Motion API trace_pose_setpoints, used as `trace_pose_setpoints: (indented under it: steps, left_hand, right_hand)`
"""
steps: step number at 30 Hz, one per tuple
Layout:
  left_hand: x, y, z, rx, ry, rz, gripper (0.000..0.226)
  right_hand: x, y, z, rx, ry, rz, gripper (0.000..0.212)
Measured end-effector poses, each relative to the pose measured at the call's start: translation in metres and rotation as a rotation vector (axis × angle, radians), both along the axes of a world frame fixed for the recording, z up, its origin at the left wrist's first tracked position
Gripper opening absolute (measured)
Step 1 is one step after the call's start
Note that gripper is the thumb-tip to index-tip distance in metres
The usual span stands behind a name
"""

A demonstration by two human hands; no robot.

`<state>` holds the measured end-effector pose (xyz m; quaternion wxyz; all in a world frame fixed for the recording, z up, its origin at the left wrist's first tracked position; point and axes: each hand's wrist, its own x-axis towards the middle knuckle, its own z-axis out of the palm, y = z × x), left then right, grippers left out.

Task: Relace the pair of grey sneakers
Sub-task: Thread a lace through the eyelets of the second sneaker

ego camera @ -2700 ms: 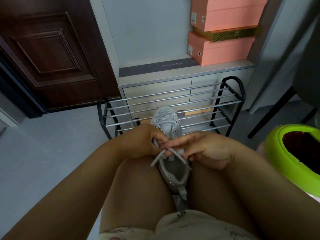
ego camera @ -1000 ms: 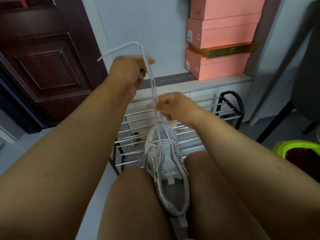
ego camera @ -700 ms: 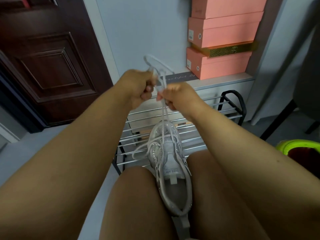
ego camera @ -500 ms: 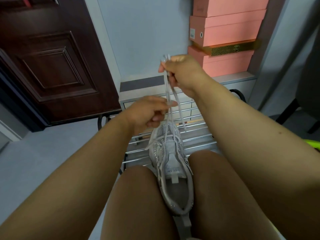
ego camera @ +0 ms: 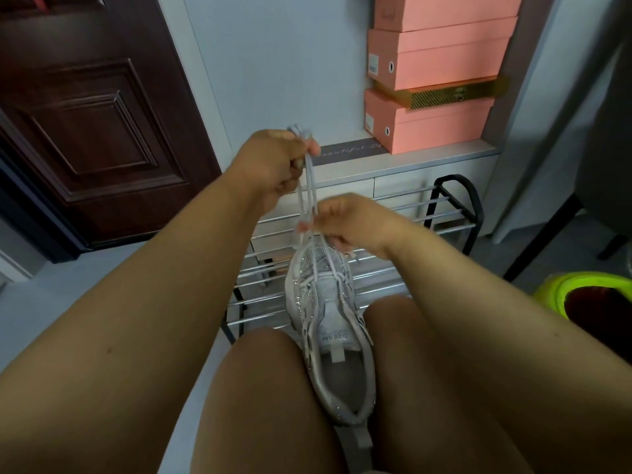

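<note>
Gripping both lace (ego camera: 309,186) strands, the left hand (ego camera: 273,165) is pulling above the right hand (ego camera: 345,220), which is pinching them lower; uneven tension is risking mismatched ends on the sneaker (ego camera: 328,319).

We've got open air above the sneaker (ego camera: 330,323), up to the wall. Sneaker is wedged between both thighs, so no side access there. Taut laces (ego camera: 307,196) run up its toe line between our hands. Shoe rack (ego camera: 444,213) sits just beyond the toe, pink shoeboxes (ego camera: 434,124) far right, green bin (ego camera: 561,292) beside the right arm.
</note>
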<state>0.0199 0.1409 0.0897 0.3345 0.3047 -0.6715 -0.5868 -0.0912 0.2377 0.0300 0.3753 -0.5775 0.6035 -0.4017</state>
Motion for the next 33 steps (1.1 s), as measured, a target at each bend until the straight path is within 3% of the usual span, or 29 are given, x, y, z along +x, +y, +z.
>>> trace_pose_setpoints:
  steps: [2,6,11,19,22,26,33]
  left_hand:
    - [0.000,0.002,-0.005,-0.004,-0.020,-0.030,0.028]
    - [0.004,0.005,-0.005,0.042,0.060,-0.024,0.028]
    - [0.002,0.003,0.013,0.039,0.145,0.017,0.027]
    - [0.019,0.010,-0.032,0.085,-0.212,-0.134,0.031]
    - [0.035,0.020,-0.058,0.152,-0.327,-0.259,0.019]
    - [0.046,0.039,-0.078,-0.083,-0.517,-0.321,0.021]
    - [0.044,0.049,-0.085,-0.082,-0.399,-0.170,0.025]
  right_hand:
    - [0.005,0.009,-0.015,-0.008,0.003,-0.009,0.026]
    - [0.016,0.007,-0.020,-0.128,-0.209,-0.136,0.034]
    - [0.021,0.000,-0.008,-0.229,-0.247,-0.152,0.036]
    - [0.015,0.001,-0.015,-0.206,-0.365,-0.225,0.039]
    - [0.013,0.001,-0.019,-0.191,-0.359,-0.254,0.037]
    - [0.011,0.001,-0.023,-0.159,-0.330,-0.291,0.034]
    - [0.008,0.007,-0.019,-0.171,-0.111,-0.252,0.029]
